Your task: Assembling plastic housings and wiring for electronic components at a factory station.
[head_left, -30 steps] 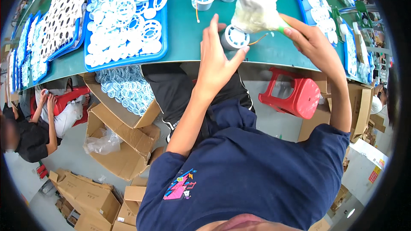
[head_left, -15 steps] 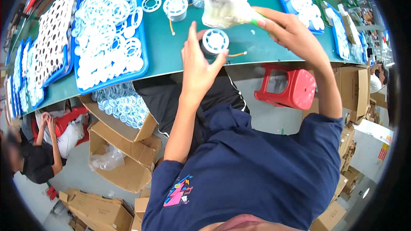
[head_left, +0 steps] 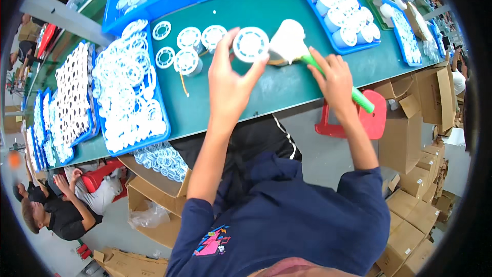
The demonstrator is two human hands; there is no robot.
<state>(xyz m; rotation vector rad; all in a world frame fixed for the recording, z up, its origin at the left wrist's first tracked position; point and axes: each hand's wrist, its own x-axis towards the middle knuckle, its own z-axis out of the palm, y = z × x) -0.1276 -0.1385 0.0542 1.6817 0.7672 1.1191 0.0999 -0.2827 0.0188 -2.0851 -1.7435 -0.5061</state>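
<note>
My left hand [head_left: 228, 84] grips a round white motor-like cylinder [head_left: 251, 44] between thumb and fingers, its slotted ring face upward. My right hand [head_left: 334, 79] is closed round the green handle of a mallet [head_left: 363, 100]. The mallet's bulky white head lies just right of the cylinder, with a bit of the cylinder's wire showing between them. Left of my left hand, similar cylinders [head_left: 188, 61] stand in a small group on the green table, one with a wire trailing toward me. Two loose slotted rings [head_left: 164, 57] lie beside them.
A blue tray [head_left: 163, 132] heaped with white rings and discs is on the left. Another blue tray [head_left: 344, 50] of white cylinders stands at the far right, and a blue bin [head_left: 174, 1] at the back. A red stool [head_left: 378, 123] and cardboard boxes [head_left: 402, 141] are below the table.
The mallet head has come down from above and behind the cylinder to its right side. My right hand has moved nearer to me. My left hand still holds the cylinder, and the view has shifted.
</note>
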